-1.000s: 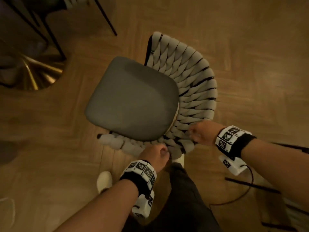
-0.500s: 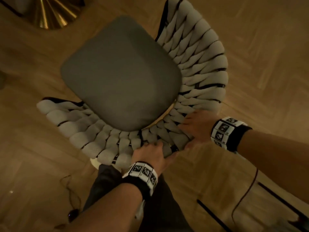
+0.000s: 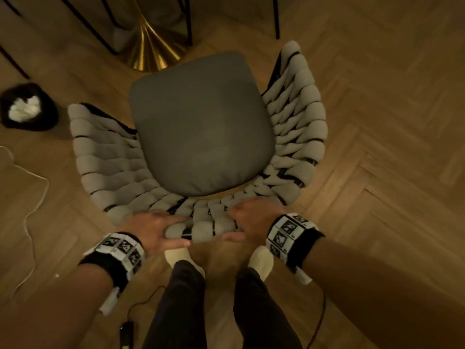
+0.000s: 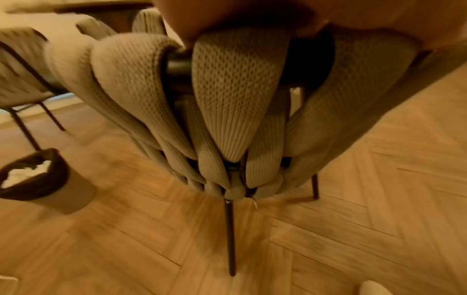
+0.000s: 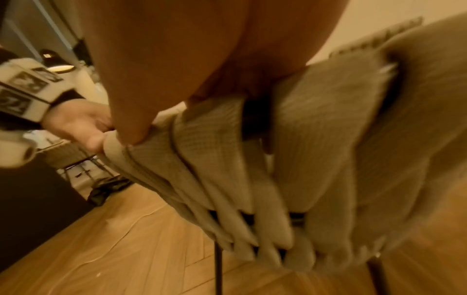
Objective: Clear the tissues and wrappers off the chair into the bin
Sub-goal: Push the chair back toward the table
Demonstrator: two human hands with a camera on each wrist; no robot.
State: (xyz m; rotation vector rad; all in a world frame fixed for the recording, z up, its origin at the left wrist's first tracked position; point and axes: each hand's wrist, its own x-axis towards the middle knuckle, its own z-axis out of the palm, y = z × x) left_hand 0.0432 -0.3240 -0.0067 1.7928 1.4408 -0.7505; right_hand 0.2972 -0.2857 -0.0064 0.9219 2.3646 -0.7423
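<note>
- Fingers (image 3: 176,219) of the left hand (image 3: 153,229) and right hand (image 3: 251,220) are curled over the top rail of the chair (image 3: 201,127), gripping its backrest
- Seat cushion is seen bare; white tissues (image 3: 24,109) are already in the bin (image 3: 47,117), left of the chair
- Woven padding is judged soft, the frame stiff and fairly heavy, so the rail is best held
</note>
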